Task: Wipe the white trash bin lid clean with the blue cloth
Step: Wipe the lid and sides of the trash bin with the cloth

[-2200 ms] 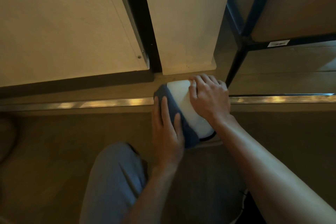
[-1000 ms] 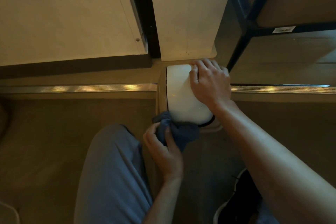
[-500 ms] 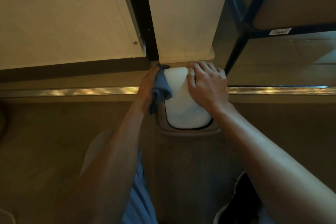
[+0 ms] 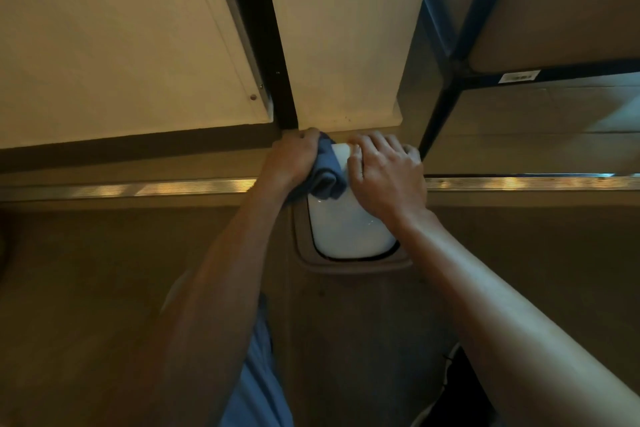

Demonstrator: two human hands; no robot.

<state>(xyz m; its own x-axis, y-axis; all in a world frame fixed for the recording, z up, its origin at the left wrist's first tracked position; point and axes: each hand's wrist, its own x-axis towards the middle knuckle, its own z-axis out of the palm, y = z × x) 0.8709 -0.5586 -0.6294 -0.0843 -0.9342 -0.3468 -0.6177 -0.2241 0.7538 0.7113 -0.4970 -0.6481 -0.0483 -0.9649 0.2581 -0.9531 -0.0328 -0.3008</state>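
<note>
Since half a second ago my left hand [image 4: 294, 158] has slid a little further toward 12 o'clock with the cloth [image 4: 325, 172], and the bundle has crept rightward onto the lid [image 4: 349, 229], so more blue now covers the far-left corner; a second ago that same hand was down at the lid's 6 o'clock edge. My right hand [image 4: 388, 177] has barely shifted over that time. I read the step in hand as wiping the far edge and hinge side of the lid. The lid sits in its tan bin [image 4: 346, 267] on the floor [image 4: 104, 288], tucked at the foot of the wall [image 4: 339, 28], at about 12 o'clock from my knee [image 4: 256, 374]. The left fingers are curled round the bunched cloth, gripping it and pressing it against the lid's 11 o'clock corner. The right hand lies on the lid's right half with fingers bent down over the far edge, steadying it; they seem to hook over the rim, but how firmly they clasp it I cannot tell. The near half of the lid shows bare and glossy white. The next move, I judge, calls for drawing the cloth across the far edge toward 3 o'clock, which means lifting or shifting the right hand, since it covers the part not yet reached. The wall is close behind, so the stroke will be short and cramped, and the lid may tip if pressure goes on unsupported.
</note>
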